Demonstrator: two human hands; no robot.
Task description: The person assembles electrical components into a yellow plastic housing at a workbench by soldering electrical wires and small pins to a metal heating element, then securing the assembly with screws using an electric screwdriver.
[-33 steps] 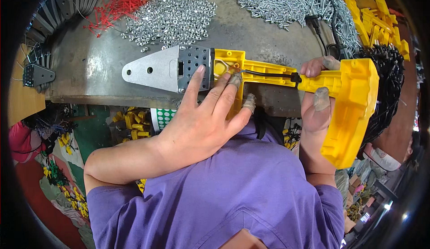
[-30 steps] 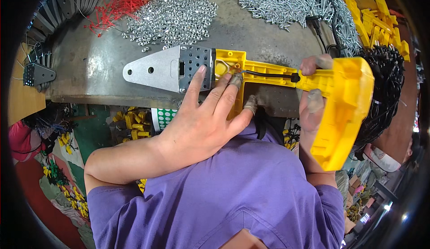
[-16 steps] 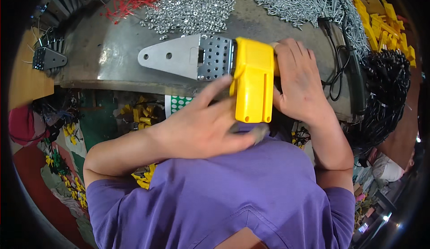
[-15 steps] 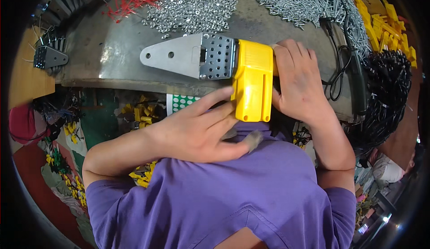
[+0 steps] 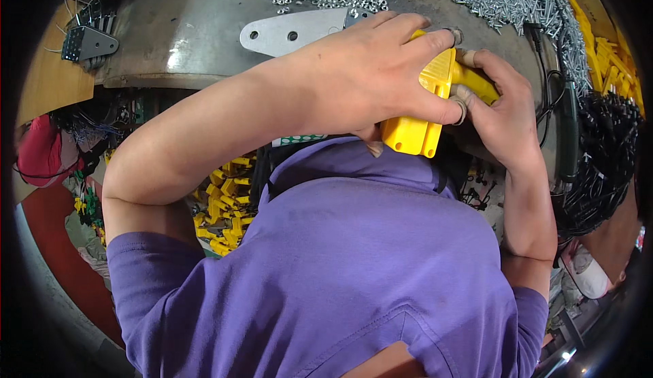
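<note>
Pulling closer than half a second ago, the left hand (image 5: 367, 72) and right hand (image 5: 500, 116) both clamp the yellow housing (image 5: 422, 116), now covering the grey metal plate's (image 5: 296, 31) right end.

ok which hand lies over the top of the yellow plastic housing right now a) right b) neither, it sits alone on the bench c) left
c: the left hand is spread over the yellow housing, while the right hand grips it from the side.
</note>
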